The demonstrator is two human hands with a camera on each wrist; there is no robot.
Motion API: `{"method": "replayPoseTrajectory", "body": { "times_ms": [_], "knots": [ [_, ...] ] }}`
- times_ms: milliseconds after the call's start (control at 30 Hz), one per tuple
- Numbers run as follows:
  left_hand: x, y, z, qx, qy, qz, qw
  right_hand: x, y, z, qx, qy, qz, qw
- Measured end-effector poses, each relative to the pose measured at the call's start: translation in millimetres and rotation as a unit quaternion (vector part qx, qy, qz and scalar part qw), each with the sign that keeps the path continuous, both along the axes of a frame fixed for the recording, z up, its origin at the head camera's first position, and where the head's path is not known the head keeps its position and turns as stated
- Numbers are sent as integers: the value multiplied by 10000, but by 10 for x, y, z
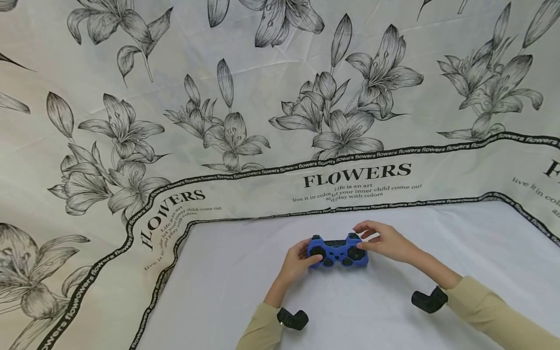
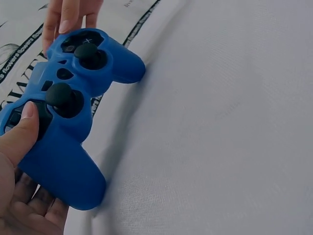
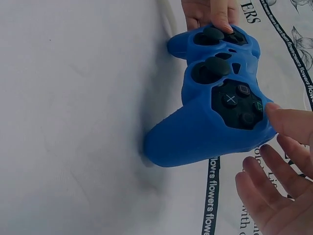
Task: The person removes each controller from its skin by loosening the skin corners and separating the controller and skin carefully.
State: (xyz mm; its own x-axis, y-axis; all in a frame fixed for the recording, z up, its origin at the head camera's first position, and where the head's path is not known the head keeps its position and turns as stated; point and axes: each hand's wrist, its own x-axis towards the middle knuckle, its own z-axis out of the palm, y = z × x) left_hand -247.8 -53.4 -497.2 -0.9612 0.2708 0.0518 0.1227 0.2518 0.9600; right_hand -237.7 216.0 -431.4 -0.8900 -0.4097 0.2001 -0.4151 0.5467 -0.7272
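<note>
Blue gamepad [image 1: 338, 251] over a white-covered desk [image 1: 358, 311]
Left hand [image 1: 292, 265] grips its left side, thumb on the directional pad [image 2: 14, 116]; right hand [image 1: 387, 241], fingers loosely spread, touches the opposite edge by thumb.

A controller [image 1: 337, 256] is sitting between two hands, the left hand [image 1: 295, 261] holding its left end, the right hand [image 1: 389, 241] touching its right. A table [image 1: 232, 272] is stretching beneath; a curtain [image 1: 249, 92] is rising behind.

The controller [image 1: 336, 250] masks some of the left hand [image 1: 295, 265], left wrist view crops it too, head view clips the right sleeve [image 1: 494, 308]!
</note>
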Motion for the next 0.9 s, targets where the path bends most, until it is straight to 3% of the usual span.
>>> {"method": "replayPoseTrajectory", "body": {
  "times_ms": [433, 600, 767, 900],
  "knots": [
    [46, -3, -53, 365, 204, 60, 9991, -154, -21, 193, 649, 286, 887, 9935],
    [68, -1, -37, 533, 328, -70, 9980, -210, -49, 245, 879, 174, 1019, 9908],
    [141, -4, 87, 680, 383, -238, 9967, -258, -70, 244, 1116, 21, 1211, 9863],
    [102, 2, 14, 709, 392, -246, 9964, -281, -96, 238, 1247, -26, 1319, 9834]
  ]
}}
